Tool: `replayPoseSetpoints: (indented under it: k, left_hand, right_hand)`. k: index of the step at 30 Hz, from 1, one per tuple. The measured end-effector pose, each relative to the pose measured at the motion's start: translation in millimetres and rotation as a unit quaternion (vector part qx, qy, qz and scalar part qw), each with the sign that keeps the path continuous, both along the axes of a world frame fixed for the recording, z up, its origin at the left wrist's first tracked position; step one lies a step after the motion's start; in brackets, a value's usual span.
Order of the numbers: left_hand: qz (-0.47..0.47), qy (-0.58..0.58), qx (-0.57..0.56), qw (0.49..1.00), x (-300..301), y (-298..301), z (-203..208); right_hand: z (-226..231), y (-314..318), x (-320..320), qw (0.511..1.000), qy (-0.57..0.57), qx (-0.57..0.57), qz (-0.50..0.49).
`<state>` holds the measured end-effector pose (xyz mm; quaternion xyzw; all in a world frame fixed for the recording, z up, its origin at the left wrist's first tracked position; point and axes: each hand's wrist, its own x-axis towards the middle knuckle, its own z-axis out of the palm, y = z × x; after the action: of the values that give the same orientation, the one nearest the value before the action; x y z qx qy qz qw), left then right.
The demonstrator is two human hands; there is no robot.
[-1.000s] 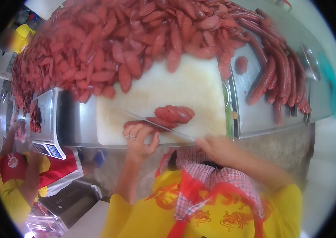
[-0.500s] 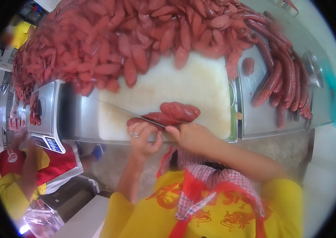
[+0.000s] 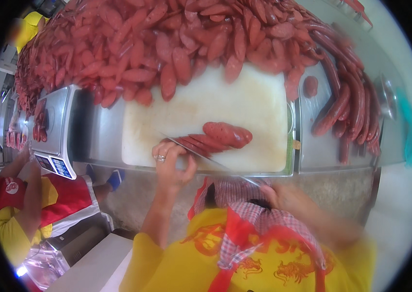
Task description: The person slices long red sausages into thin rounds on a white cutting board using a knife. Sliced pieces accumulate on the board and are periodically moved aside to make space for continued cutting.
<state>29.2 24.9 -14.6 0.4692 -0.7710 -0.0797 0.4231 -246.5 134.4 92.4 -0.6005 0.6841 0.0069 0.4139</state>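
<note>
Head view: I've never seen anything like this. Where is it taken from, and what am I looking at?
There's no machine at work here, just a person's bare hands, seen from a wide camera worn on the head, so straight edges look bent. The right hand holds a long knife; the left hand touches a partly sliced sausage on a white cutting board. Beyond lies a big heap of red slices, with whole sausages to the right and a scale to the left.

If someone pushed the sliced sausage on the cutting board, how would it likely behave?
The sliced sausage would probably fan apart, since it lies in slanted, overlapping cuts by the left hand. Rolling as one piece seems unlikely, given those cuts. It may slide on the cutting board, which looks smooth.
</note>
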Motion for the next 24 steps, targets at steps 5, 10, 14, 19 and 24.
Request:
replayPoseSetpoints:
  k: [5, 10, 14, 19, 24]
  left_hand:
    - [-0.014, 0.005, -0.026, 1.0, 1.6, 1.6, 0.3]
    - [0.039, 0.011, -0.037, 0.998, 1.0, 7.0, -0.6]
    - [0.072, 0.02, -0.012, 0.997, 2.5, 11.9, -3.2]
    - [0.048, 0.02, -0.01, 0.999, 6.8, 6.5, -5.2]
    - [0.055, 0.027, 0.0, 0.998, 5.1, 7.3, -6.7]
  right_hand:
    - [-36.5, -79.6, 67.5, 0.989, -0.035, -0.074, 0.121]
    - [-30.7, -62.9, 45.9, 0.98, -0.057, -0.121, 0.148]
    - [2.9, 3.7, -3.6, 0.999, -0.041, -0.017, 0.026]
    - [12.9, 20.2, -13.1, 1.0, 0.005, -0.001, 0.028]
    - [-51.1, -46.3, 49.3, 0.977, -0.02, -0.154, 0.145]
